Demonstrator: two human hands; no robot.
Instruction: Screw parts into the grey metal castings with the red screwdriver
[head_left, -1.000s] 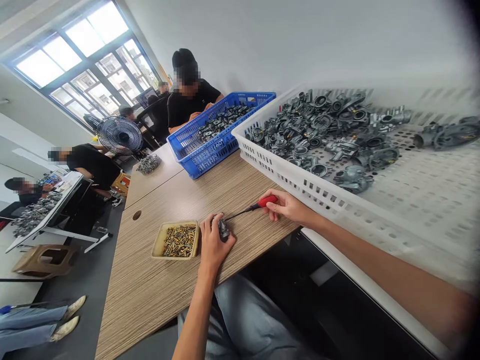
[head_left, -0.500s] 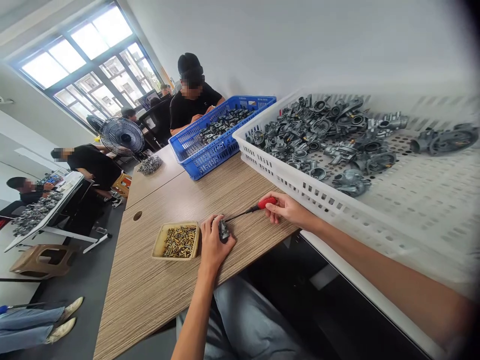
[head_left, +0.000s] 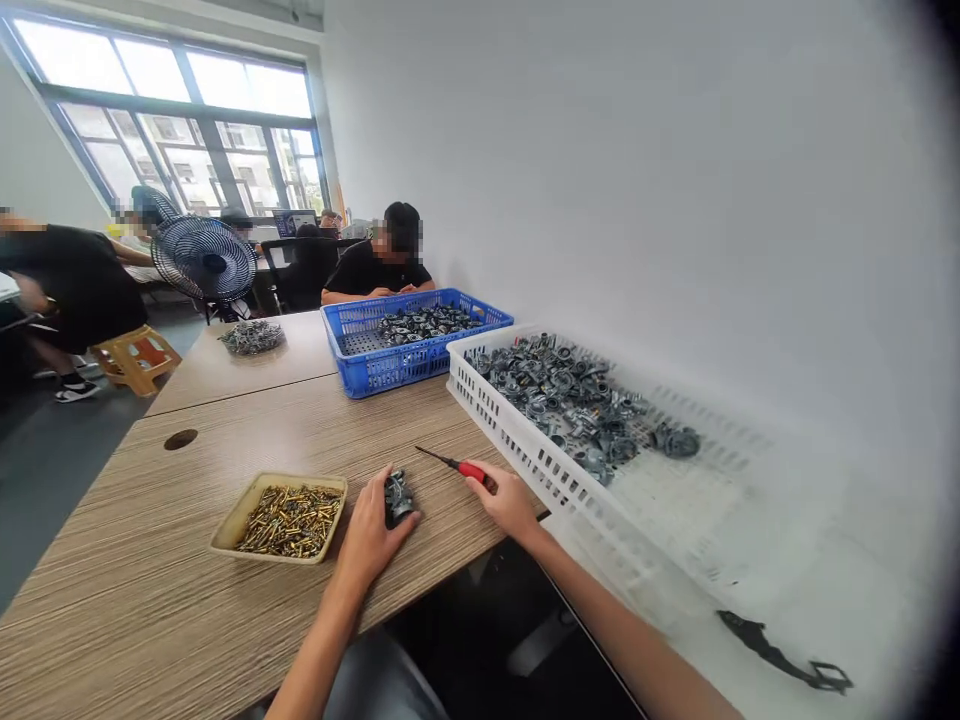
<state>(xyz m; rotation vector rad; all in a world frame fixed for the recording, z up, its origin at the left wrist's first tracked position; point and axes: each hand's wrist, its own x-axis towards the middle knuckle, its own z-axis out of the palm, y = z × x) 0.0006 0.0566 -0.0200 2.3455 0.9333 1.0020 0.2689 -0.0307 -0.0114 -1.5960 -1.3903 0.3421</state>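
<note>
My left hand is wrapped round a grey metal carburetor body on the wooden table, partly hidden by the palm and fingers. In my right hand is a screwdriver with a red and black handle. Its dark shaft points left and away, and the tip is in the air behind the carburetor, apart from it. Left of my left hand sits a cream tray filled with small brass-coloured parts.
A white perforated crate with many carburetor bodies stands at the right. Behind it is a blue crate of similar parts, with a person seated beyond. A heap of metal parts and a fan are farther left.
My head view has levelled and shifted. The screwdriver tip, formerly at the carburetor, has come away from it. My left hand still holds the carburetor.
</note>
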